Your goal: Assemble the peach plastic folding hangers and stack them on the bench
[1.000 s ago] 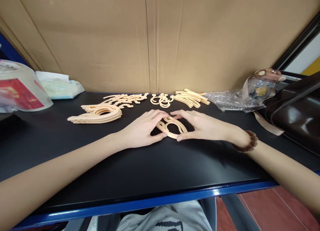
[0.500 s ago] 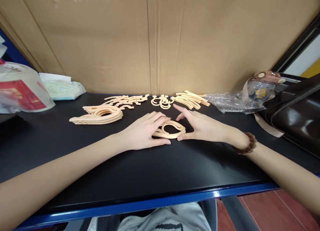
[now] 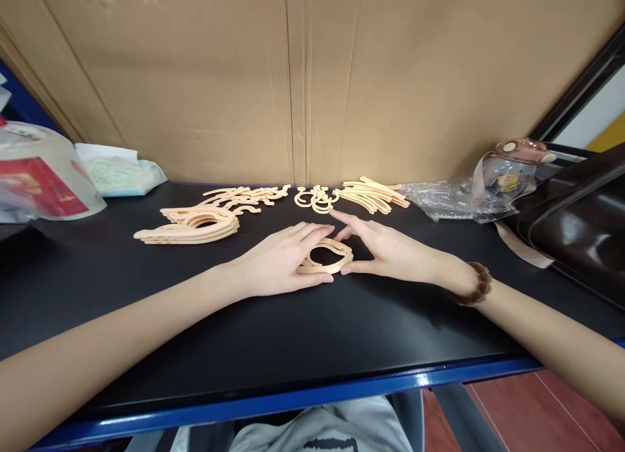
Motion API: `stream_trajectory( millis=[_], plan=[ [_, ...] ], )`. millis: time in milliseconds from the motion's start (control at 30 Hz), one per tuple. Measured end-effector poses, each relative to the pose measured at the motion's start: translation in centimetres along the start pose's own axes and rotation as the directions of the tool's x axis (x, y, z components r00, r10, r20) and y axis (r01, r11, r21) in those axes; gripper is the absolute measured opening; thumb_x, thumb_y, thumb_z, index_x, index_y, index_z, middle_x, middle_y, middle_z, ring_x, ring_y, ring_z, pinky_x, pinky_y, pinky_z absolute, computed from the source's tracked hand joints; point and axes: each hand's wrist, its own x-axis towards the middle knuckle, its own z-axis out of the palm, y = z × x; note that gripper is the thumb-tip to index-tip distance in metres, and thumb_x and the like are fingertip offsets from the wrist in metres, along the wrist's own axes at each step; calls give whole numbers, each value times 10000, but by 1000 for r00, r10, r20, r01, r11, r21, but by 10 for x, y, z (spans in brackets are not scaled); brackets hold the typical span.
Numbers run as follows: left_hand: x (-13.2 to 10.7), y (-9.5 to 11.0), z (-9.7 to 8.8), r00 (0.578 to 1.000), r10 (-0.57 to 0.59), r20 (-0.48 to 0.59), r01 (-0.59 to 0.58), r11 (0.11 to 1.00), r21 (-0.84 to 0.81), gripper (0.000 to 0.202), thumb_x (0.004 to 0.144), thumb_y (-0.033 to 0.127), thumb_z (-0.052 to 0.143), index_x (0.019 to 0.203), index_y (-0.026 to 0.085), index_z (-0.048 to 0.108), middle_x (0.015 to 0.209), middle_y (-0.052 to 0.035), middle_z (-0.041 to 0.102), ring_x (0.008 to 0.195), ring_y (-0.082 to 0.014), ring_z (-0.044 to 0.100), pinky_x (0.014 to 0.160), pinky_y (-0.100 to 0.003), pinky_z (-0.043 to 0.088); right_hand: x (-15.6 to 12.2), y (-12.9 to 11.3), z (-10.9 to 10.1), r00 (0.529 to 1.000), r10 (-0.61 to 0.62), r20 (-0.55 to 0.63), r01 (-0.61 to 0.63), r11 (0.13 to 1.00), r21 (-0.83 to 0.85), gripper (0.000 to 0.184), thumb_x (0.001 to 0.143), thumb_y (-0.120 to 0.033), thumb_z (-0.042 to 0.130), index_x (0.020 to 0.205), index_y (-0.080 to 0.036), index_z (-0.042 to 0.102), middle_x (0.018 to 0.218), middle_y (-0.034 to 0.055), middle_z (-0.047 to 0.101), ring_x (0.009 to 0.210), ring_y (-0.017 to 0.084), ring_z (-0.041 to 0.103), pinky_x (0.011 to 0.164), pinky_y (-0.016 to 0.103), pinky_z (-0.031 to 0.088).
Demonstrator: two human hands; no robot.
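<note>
Seemingly aligning a cream, looped, plastic-looking piece (image 3: 332,268), mid-scene on the flat black table (image 3: 273,335). Grasping its left end with fingers of the left hand (image 3: 280,256); touching its right end with the right hand (image 3: 390,247), cannot tell whether gripping. Probably calls for even pressure next.

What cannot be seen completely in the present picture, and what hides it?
In the head view:
Cream looped piece: left end hidden by the left hand.
Translucent container: cut off by the left edge.
Dark bag: cut off by the right edge.
Printed grey cloth: cut off by the bottom edge.
</note>
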Motion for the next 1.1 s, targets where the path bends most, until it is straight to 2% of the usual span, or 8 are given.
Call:
stream_trajectory(
  millis=[133, 267, 433, 533, 633, 700, 767, 1100],
  plan=[
    [-1, 0, -2, 999, -41, 33, 43, 996, -77, 655, 860, 574, 507, 1390, 209, 384, 1303, -100, 548, 1182, -261, 516, 953, -363, 438, 0, 0, -1, 1000, -14, -18, 13, 999, -48, 841, 861, -441, 605, 1507, -259, 98, 1396, 106, 469, 1214, 262, 504, 1000, 442, 433],
    [-2, -5, -18, 992, -114, 57, 118, 991, -71, 732, 771, 624, 593, 1355, 208, 446, 1346, -89, 527, 1221, -273, 496, 990, -344, 414, 1, 1, -4, 995, -51, -91, 40, 992, -122, 760, 888, -407, 572, 1497, -254, 144, 1513, 95, 317, 1304, 263, 425, 1035, 437, 419],
    [-7, -27, -72, 951, -306, -44, 306, 952, 0, 728, 716, 697, 583, 1283, 244, 530, 1268, -48, 596, 1047, -259, 589, 899, -367, 458, 1, 3, -9, 990, -41, -132, 14, 980, -196, 722, 902, -367, 556, 1492, -250, 156, 1477, 102, 379, 1290, 287, 442, 1029, 487, 416],
    [-21, -52, -109, 918, -397, 8, 395, 914, 93, 718, 718, 716, 554, 1265, 251, 563, 1244, -45, 602, 1029, -256, 579, 901, -393, 445, 0, 4, -8, 991, -43, -125, 16, 978, -210, 697, 908, -361, 548, 1486, -246, 177, 1405, 111, 461, 1250, 288, 483, 1002, 482, 441],
    [-42, -83, -127, 855, -510, 98, 493, 856, 153, 786, 657, 761, 580, 1276, 278, 556, 1242, -42, 609, 1041, -277, 559, 917, -454, 427, 1, 5, -4, 995, -43, -86, 24, 977, -212, 691, 914, -374, 535, 1490, -247, 174, 1333, 115, 518, 1189, 282, 529, 971, 478, 461],
    [-54, -101, -128, 799, -584, 147, 562, 810, 166, 826, 577, 789, 620, 1227, 280, 594, 1228, -40, 617, 1036, -289, 559, 919, -475, 425, 1, 5, -1, 999, -29, -44, 19, 977, -214, 656, 929, -382, 504, 1487, -227, 195, 1300, 121, 537, 1164, 276, 540, 962, 475, 464],
    [-63, -115, -123, 775, -610, 168, 580, 791, 196, 854, 536, 818, 613, 1193, 272, 620, 1206, -36, 629, 1009, -281, 572, 916, -470, 430, 1, 6, 1, 1000, -15, -9, 13, 978, -210, 610, 944, -399, 465, 1475, -205, 236, 1275, 129, 550, 1166, 275, 534, 968, 479, 457],
    [-69, -136, -110, 829, -521, 203, 502, 853, 141, 875, 543, 780, 631, 1188, 190, 615, 1226, -74, 619, 1025, -275, 568, 902, -421, 446, 0, 7, 1, 1000, -4, 29, 9, 980, -197, 563, 959, -428, 411, 1455, -187, 295, 1222, 130, 557, 1139, 270, 526, 971, 473, 448]
  ],
)
